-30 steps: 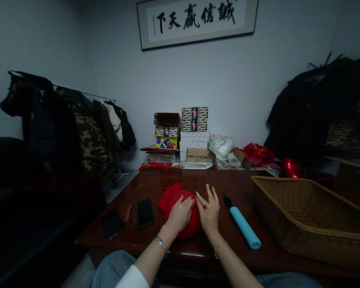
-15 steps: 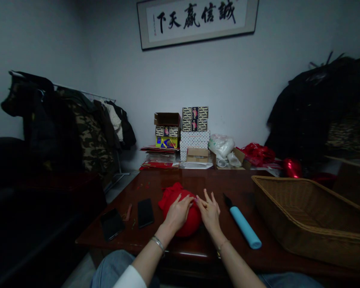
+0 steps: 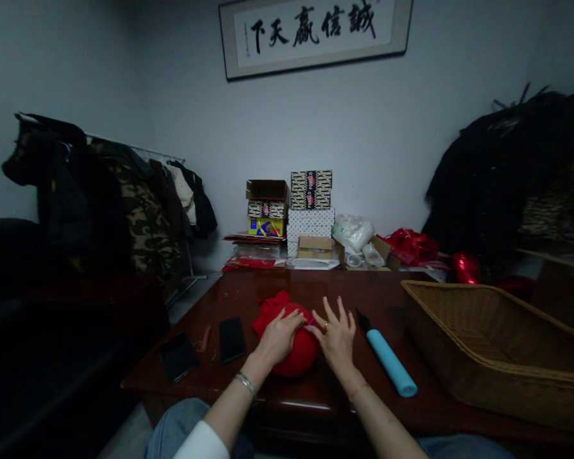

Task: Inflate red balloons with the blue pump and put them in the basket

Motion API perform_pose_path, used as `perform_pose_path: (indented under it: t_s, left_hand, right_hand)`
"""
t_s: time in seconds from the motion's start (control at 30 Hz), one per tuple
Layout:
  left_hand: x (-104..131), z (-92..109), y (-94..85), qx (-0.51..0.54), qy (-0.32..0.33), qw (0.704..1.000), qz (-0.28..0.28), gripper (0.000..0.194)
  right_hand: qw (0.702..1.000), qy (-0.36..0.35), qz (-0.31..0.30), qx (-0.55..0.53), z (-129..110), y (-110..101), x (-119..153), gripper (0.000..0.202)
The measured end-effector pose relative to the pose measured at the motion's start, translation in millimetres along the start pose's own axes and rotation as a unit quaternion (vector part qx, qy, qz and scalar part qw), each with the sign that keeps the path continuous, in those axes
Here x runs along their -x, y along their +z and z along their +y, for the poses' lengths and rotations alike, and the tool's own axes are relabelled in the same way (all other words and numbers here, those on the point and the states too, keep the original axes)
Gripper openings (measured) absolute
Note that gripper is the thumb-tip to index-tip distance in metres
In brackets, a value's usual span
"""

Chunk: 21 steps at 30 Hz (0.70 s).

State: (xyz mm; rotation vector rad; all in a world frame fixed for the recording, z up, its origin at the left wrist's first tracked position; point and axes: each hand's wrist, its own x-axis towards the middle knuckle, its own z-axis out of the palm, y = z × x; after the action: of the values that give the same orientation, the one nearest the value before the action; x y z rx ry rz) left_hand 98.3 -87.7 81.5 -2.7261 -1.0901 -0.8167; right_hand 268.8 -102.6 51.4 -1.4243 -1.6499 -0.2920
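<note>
A round red bundle [image 3: 299, 360] lies on the table in front of me, with gathered red cloth [image 3: 270, 308] at its far left side. My left hand [image 3: 280, 335] rests on top of it, thumb and fingers drawn together at the red surface. Close by on the right, my right hand [image 3: 337, 335] pinches a thin pinkish-purple piece [image 3: 310, 322] between thumb and forefinger, its other fingers spread. That piece meets the bundle near my left fingertips; its exact kind is too small to tell.
On the dark table [image 3: 354, 284] lie a light-blue tube [image 3: 392, 363] with a black tip at right and two dark phones [image 3: 232, 339] at left. A wicker basket [image 3: 478, 357] stands far right. Stacked boxes [image 3: 310, 220] sit behind.
My right hand has shifted slightly right, away from the left fingertips, and the purple piece now shows between them. My left hand has moved slightly left.
</note>
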Motion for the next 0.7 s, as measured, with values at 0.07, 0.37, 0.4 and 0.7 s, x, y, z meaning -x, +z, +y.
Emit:
perform_pose_path:
  t_s: [0.07, 0.37, 0.4, 0.7]
  left_hand:
    - [-1, 1, -1.7, 0.012, 0.017, 1.000, -0.018, 0.040]
    - [-1, 3, -1.1, 0.029, 0.046, 0.997, -0.045, 0.050]
    - [-1, 4, -1.8, 0.030, 0.041, 0.998, -0.039, 0.047]
    - [-2, 6, -7.5, 0.021, -0.023, 0.999, 0.022, 0.037]
  right_hand:
    - [0.999, -0.028, 0.006, 0.033, -1, -5, -1, 0.031]
    - [0.998, -0.039, 0.002, 0.044, -1, -9, -5, 0.028]
    - [0.998, -0.038, 0.000, 0.040, 0, -8, -4, 0.024]
    - [0.996, -0.073, -0.045, -0.026, 5, 8, -1, 0.044]
